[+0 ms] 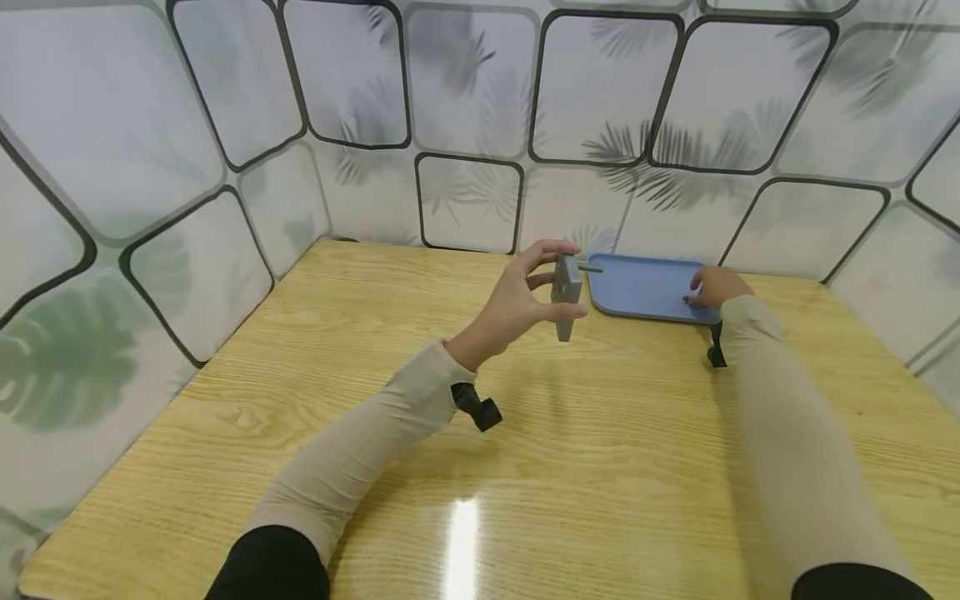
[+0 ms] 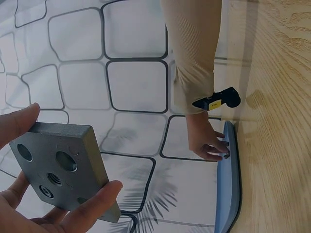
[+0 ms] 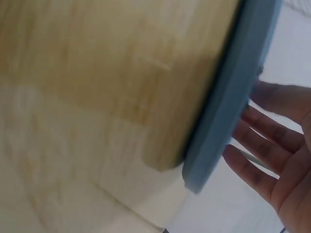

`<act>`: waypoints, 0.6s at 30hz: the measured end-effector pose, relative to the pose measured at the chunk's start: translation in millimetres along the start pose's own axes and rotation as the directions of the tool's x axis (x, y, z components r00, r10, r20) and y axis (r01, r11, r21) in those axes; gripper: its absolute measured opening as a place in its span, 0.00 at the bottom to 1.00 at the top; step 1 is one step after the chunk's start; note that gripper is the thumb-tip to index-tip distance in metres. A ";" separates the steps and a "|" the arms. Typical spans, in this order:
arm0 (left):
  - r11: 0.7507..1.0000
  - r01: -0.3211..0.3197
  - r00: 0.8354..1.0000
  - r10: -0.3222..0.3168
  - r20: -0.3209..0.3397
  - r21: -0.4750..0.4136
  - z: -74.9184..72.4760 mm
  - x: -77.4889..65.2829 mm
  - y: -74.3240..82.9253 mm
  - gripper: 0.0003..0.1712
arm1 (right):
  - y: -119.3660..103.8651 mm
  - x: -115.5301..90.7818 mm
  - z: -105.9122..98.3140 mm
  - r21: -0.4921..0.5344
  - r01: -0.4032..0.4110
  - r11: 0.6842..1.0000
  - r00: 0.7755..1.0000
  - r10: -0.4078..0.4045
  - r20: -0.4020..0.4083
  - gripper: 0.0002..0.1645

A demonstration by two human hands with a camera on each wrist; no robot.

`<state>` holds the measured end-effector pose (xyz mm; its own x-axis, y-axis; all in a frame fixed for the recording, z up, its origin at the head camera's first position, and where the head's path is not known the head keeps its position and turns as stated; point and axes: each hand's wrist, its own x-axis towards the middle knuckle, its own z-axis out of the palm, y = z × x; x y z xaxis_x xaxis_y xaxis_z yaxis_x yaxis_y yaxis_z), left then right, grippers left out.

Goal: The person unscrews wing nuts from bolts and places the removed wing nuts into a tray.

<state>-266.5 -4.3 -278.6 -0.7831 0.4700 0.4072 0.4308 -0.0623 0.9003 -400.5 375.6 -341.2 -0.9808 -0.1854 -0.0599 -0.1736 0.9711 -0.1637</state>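
Observation:
My left hand (image 1: 521, 292) holds up a grey metal block (image 1: 566, 282) above the table, its thumb and fingers gripping opposite edges. In the left wrist view the block (image 2: 63, 167) shows several round holes, one threaded and another filled by a round piece with a recess. A thin metal rod (image 1: 591, 267) juts right from beside the block in the head view. Over the right end of the blue tray (image 1: 637, 287), my right hand (image 1: 720, 287) pinches a small dark piece (image 1: 687, 299), too small to identify. The right wrist view shows its fingers (image 3: 265, 145) at the tray rim.
The tray lies at the back of a wooden table (image 1: 585, 467), close to the patterned wall (image 1: 472, 200). Another wall stands along the left side. Black wrist-camera mounts (image 1: 476, 408) stick out below both wrists.

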 end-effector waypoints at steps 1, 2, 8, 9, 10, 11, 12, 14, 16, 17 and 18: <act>1.000 0.003 1.000 -0.003 0.002 -0.005 0.4 0.1 -0.2 0.36 | 2.9 -0.9 -1.0 -0.001 -0.009 1.000 1.000 0.009 -0.002 0.20; 1.000 0.004 1.000 -0.004 0.003 -0.008 0.8 0.2 -0.3 0.36 | 4.6 -2.0 -2.6 -0.004 -0.017 1.000 1.000 0.017 -0.009 0.22; 1.000 0.009 1.000 -0.009 0.003 -0.009 2.2 0.3 -1.2 0.35 | 2.9 -10.1 -12.9 0.036 -0.033 0.999 0.993 0.036 -0.109 0.27; 1.000 0.012 1.000 -0.012 0.004 -0.009 2.3 0.1 -1.5 0.35 | 0.8 -12.0 -14.3 0.055 -0.030 0.998 0.991 0.037 -0.129 0.27; 1.000 0.016 1.000 -0.016 0.006 -0.009 2.5 -0.1 -1.8 0.35 | -2.6 -14.2 -15.6 0.078 -0.029 0.996 0.988 0.041 -0.146 0.28; 1.000 0.020 1.000 -0.020 0.008 -0.010 2.6 -0.3 -2.1 0.35 | -7.0 -16.9 -17.3 0.099 -0.029 0.995 0.986 0.045 -0.160 0.29; 1.000 0.024 1.000 -0.024 0.010 -0.012 2.8 -0.5 -2.4 0.35 | -11.9 -19.4 -18.8 0.120 -0.028 0.992 0.983 0.049 -0.175 0.29; 1.000 0.027 1.000 -0.027 0.016 -0.013 3.2 -0.7 -2.8 0.35 | -23.8 -24.8 -21.4 0.154 -0.019 0.988 0.977 0.051 -0.209 0.30; 1.000 0.024 1.000 -0.023 0.019 -0.013 3.4 -0.8 -3.1 0.35 | -36.2 -29.7 -23.6 0.183 -0.004 0.983 0.971 0.047 -0.233 0.30; 1.000 0.022 1.000 -0.021 0.019 -0.012 3.4 -0.8 -3.2 0.35 | -41.8 -31.7 -24.6 0.196 0.005 0.981 0.970 0.044 -0.241 0.31; 1.000 0.017 1.000 -0.017 0.018 -0.011 3.3 -0.8 -3.6 0.35 | -46.5 -33.0 -25.1 0.206 0.015 0.978 0.968 0.037 -0.247 0.31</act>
<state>-266.0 -1.6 -282.7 -0.7822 0.4864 0.3894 0.4125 -0.0641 0.9087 -362.3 340.3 -306.9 -0.9781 -0.1066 0.1790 -0.1664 0.9164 -0.3640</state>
